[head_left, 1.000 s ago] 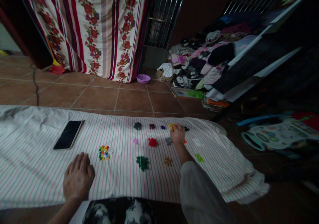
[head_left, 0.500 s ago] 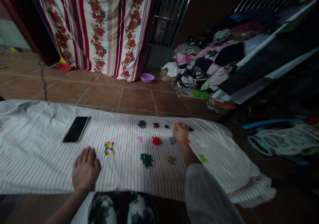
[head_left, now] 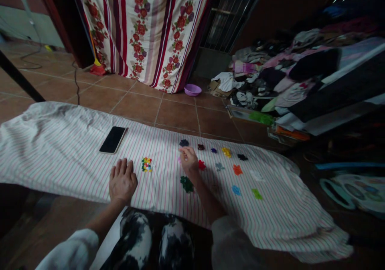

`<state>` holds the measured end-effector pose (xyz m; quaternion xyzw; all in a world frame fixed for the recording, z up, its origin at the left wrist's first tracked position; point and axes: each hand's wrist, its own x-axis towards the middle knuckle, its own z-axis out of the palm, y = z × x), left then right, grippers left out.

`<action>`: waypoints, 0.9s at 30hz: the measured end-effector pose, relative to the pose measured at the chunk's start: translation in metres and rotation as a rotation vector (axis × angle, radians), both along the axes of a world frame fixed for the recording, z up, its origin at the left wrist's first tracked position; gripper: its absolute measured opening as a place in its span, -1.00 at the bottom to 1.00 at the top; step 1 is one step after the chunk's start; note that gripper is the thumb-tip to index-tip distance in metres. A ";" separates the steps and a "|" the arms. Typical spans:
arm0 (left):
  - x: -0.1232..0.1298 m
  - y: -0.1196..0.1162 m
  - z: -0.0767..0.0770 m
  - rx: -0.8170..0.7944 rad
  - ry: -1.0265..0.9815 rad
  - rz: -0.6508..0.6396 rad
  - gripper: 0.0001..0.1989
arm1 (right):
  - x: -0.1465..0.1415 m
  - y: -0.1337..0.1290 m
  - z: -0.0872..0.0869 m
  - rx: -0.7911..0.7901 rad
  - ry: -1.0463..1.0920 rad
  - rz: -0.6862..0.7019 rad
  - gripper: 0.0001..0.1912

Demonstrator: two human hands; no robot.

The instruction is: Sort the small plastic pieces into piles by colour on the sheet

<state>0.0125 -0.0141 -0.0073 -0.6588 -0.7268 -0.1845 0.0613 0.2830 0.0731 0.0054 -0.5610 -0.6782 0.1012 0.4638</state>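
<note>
My left hand [head_left: 122, 182] lies flat on the striped cloth [head_left: 75, 154], fingers spread, beside a small block of multicoloured pieces [head_left: 146, 164]. My right hand [head_left: 189, 160] is over the pink pile [head_left: 179, 159], fingers pinched together; whatever they hold is too small to make out. Around it are a dark grey pile [head_left: 184, 142], a red pile [head_left: 201, 165] and a dark green pile [head_left: 187, 184]. Farther right are yellow [head_left: 226, 152], orange [head_left: 237, 170], grey [head_left: 219, 166], blue [head_left: 236, 190] and lime green [head_left: 257, 194] piles.
A phone [head_left: 113, 140] lies on the cloth at the left. Beyond the cloth, a purple basin [head_left: 192, 89] stands on the tiled floor by a flowered curtain [head_left: 153, 29]. Heaped clothes [head_left: 279, 69] are at the back right.
My right hand has moved left from the yellow pile to the pink one. The view has shifted, and my left hand still rests flat on the cloth.
</note>
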 end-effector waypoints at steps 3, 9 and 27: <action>0.000 0.000 0.000 0.001 -0.017 0.001 -0.50 | -0.047 -0.015 -0.010 -0.139 0.023 0.137 -0.72; 0.001 0.000 0.001 0.011 -0.007 0.005 -0.51 | -0.089 -0.021 -0.020 -0.238 -0.029 0.207 -0.69; 0.000 -0.001 0.003 -0.018 -0.104 -0.008 -0.50 | -0.108 -0.017 -0.012 -0.343 -0.175 0.135 -0.92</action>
